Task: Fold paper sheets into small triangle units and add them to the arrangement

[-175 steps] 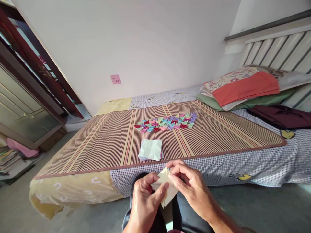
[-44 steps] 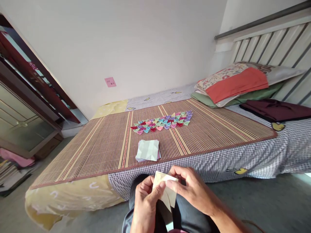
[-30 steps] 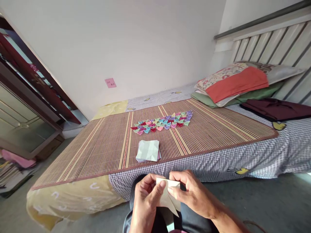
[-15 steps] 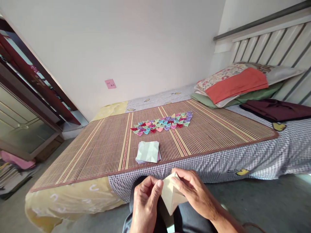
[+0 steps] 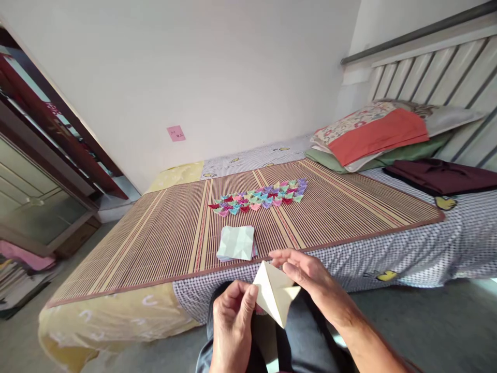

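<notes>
A cream sheet of folded paper [image 5: 273,293] hangs above my lap, creased into a diamond with a loose flap on its right side. My left hand [image 5: 235,311] pinches its left corner between thumb and forefinger. Close by the paper's upper right edge is my right hand [image 5: 306,274], its fingers stretched and apart, not gripping it. Beyond my hands, near the mat's front edge, lies a stack of creased paper squares [image 5: 236,242], a pale green one on top. Farther back, several small folded paper pieces [image 5: 260,198] in many colours stand in rows.
A striped mat [image 5: 174,228] covers much of the bed, over a checked sheet [image 5: 334,274]. At the right are stacked pillows [image 5: 380,134] and a dark maroon folded cloth [image 5: 442,176] near the headboard. A pink note [image 5: 176,133] is on the wall.
My right hand has let go of the paper, rising slightly with its fingers straightening. The paper has turned and its right flap stands out more. My left hand keeps its pinch.
</notes>
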`<state>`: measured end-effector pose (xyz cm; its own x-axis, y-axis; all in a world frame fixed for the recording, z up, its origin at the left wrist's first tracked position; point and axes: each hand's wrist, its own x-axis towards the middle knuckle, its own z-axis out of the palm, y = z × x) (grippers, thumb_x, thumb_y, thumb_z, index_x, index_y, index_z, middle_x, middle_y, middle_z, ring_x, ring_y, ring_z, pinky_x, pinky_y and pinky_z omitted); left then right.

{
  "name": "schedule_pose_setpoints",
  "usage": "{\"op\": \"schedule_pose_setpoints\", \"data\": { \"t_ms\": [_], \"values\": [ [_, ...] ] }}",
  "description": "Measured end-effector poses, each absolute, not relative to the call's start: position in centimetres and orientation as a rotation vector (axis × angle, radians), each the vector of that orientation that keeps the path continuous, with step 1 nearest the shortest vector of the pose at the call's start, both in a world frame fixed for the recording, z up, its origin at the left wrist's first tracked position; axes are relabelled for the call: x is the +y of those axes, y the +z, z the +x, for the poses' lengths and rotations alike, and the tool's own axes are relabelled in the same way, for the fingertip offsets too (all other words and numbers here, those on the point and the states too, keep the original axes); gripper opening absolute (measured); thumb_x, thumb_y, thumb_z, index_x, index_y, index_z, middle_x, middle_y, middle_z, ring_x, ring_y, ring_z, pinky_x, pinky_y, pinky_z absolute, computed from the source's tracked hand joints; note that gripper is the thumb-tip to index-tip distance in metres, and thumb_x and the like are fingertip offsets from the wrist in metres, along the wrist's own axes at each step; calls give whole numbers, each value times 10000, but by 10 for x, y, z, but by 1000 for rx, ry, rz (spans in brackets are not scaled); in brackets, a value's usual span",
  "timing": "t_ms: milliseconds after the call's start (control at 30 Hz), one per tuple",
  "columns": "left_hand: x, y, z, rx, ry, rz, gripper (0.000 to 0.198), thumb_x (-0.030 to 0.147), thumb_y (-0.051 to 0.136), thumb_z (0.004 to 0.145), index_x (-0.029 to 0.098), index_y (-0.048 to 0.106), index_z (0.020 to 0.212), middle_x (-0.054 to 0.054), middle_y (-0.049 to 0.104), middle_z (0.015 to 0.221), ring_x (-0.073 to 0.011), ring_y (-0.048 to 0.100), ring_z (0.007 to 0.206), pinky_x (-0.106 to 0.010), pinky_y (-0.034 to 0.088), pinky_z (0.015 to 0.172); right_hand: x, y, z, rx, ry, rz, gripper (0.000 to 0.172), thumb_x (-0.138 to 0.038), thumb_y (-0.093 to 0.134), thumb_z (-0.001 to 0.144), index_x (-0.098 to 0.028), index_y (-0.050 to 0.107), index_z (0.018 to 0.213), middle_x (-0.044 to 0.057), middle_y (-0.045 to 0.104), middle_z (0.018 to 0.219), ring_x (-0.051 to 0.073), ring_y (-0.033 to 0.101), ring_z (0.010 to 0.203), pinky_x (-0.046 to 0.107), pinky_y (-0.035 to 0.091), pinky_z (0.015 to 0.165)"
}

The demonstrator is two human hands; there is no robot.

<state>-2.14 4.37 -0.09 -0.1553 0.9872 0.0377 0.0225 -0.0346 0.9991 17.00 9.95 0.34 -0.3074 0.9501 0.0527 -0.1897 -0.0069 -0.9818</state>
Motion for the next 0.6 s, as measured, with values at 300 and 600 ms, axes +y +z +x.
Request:
{"op": "schedule_pose_setpoints", "data": {
  "t_ms": [300,600],
  "values": [
    [48,-3,-19,1377,1574,977,491,610,831,829,191,668,633,-2,611,620,-154,503,649,-249,444,651,89,-7,131,-1145,1750,-667,515,-603,882,763,-152,792,995,74,765,850,238,688,827,347,542,795],
    [47,-13,-16,1146,1334,935,423,542,882,804,161,727,705,-57,737,666,-145,580,622,-252,451,638,95,-2,140,-1271,1501,-832,418,-536,811,865,-134,793,978,60,744,826,209,666,769,300,548,723]
  ]
}}
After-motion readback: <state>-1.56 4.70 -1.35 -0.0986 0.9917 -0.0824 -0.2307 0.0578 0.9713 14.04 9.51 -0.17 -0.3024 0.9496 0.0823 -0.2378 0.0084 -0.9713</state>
